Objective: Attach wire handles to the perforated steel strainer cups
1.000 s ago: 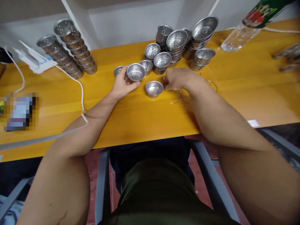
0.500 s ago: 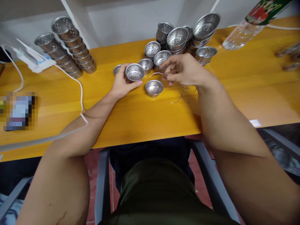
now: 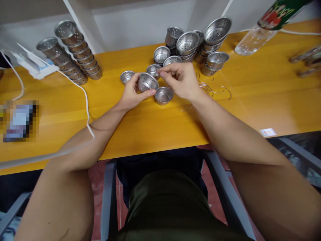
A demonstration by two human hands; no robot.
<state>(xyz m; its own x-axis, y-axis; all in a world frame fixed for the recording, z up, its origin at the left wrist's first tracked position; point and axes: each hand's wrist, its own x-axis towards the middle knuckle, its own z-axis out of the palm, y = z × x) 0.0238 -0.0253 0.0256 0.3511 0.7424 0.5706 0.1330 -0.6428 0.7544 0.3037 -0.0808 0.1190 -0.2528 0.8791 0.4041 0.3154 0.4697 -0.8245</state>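
Observation:
My left hand (image 3: 131, 92) grips a small perforated metal cup (image 3: 147, 82), tilted with its mouth toward the right. My right hand (image 3: 179, 80) is pinched just right of that cup's rim, thumb and forefinger together on a thin wire handle that barely shows. A second perforated cup (image 3: 164, 95) rests upright on the yellow table (image 3: 150, 124) below the two hands. Several loose wire handles (image 3: 213, 88) lie on the table to the right of my right hand.
A heap of perforated cups (image 3: 195, 45) sits behind the hands. Two leaning stacks of cups (image 3: 75, 53) stand at the back left beside a white cable (image 3: 86, 97) and power strip (image 3: 30, 63). A plastic bottle (image 3: 260, 30) lies at the back right.
My right hand rose from the wire handles and moved left to the rim of the cup in my left hand. That cup has tilted toward it.

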